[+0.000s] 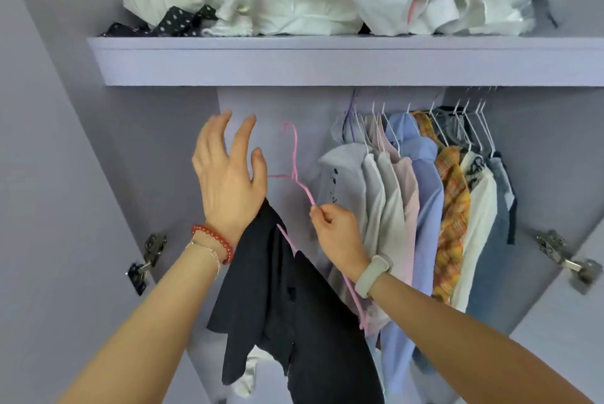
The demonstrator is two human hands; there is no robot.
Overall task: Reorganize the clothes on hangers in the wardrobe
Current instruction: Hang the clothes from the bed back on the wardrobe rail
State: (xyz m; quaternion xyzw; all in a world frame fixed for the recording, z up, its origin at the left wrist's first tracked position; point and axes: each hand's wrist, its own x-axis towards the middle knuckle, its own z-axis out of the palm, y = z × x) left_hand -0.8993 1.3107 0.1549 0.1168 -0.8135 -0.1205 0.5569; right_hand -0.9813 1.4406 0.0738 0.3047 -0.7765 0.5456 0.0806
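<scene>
Your right hand (336, 227) pinches the pink hanger (295, 155) with the dark top (287, 305). Your left hand (225, 175) fingers are spread. Next, I think, hook it above your fingers.

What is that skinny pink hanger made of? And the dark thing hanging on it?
The thin pink hanger looks like wire with a smooth pink coating: very slim, bent into a hook. It could be plastic. The right hand pinches it. The dark navy garment looks like soft matte woven cloth, since it drapes in loose folds.
</scene>
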